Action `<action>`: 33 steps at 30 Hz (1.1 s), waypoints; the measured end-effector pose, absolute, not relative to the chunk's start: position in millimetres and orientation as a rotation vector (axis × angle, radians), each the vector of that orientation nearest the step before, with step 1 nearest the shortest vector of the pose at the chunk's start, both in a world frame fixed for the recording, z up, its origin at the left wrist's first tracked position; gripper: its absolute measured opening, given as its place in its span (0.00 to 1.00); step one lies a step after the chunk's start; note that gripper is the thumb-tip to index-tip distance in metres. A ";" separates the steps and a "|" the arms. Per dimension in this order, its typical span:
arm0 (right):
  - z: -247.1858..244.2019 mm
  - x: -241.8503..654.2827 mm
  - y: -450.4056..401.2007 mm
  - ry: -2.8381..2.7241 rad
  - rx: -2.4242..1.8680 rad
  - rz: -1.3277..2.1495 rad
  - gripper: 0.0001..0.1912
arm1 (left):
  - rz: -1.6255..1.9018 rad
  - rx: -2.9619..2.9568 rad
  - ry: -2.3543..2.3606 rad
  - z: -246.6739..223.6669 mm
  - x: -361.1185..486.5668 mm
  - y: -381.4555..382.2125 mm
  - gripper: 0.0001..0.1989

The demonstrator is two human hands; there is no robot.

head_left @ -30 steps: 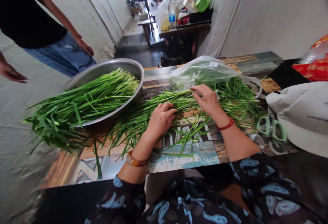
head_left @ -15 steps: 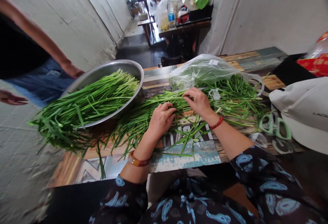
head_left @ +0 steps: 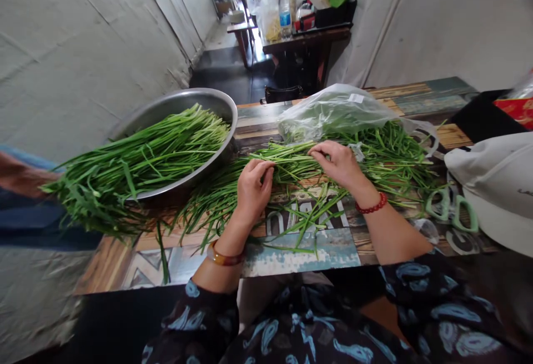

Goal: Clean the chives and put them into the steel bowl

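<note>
Long green stalks (head_left: 287, 160) lie in a spread pile across the wooden table. My left hand (head_left: 255, 186) is pinched at the near side of this pile, on a thin green stalk. To its right, my right hand (head_left: 339, 165) has thumb and forefinger pressed together at the pale stalk ends; what sits between them is too small to make out. Loose stalks (head_left: 310, 214) are scattered below and between my hands. A metal basin (head_left: 231, 110) heaped with more greens (head_left: 166, 153) stands at the left. Behind my right hand lies a clear plastic bag (head_left: 341, 110) of greens.
Green-handled scissors (head_left: 464, 214) and a pale cap (head_left: 495, 181) lie at the right of the table (head_left: 312, 253). A person's blurred hand (head_left: 25, 178) is by the basin's left side. Farther back, a small table (head_left: 308, 39) holds a bottle (head_left: 285, 11) and bags.
My hands have moved slightly apart, the left to the left and the right to the right. The person at the left has moved mostly out of view. The camera view has shifted a little.
</note>
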State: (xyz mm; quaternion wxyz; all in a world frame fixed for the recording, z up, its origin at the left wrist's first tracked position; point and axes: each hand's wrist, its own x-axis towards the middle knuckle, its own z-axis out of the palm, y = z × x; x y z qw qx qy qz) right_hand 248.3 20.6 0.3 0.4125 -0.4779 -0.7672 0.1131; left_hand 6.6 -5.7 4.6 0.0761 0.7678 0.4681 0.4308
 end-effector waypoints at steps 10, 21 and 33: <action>-3.5 237.5 18.5 -1.969 -1.207 0.130 0.07 | 1.347 2.278 1.458 5.3 5.0 -5.5 0.09; 10.7 224.8 6.1 -1.904 -0.981 0.366 0.13 | 1.596 2.424 1.657 22.0 7.6 -18.1 0.11; 8.4 219.2 5.9 -1.480 -1.079 0.671 0.11 | 0.892 2.693 1.390 10.6 12.7 -14.8 0.15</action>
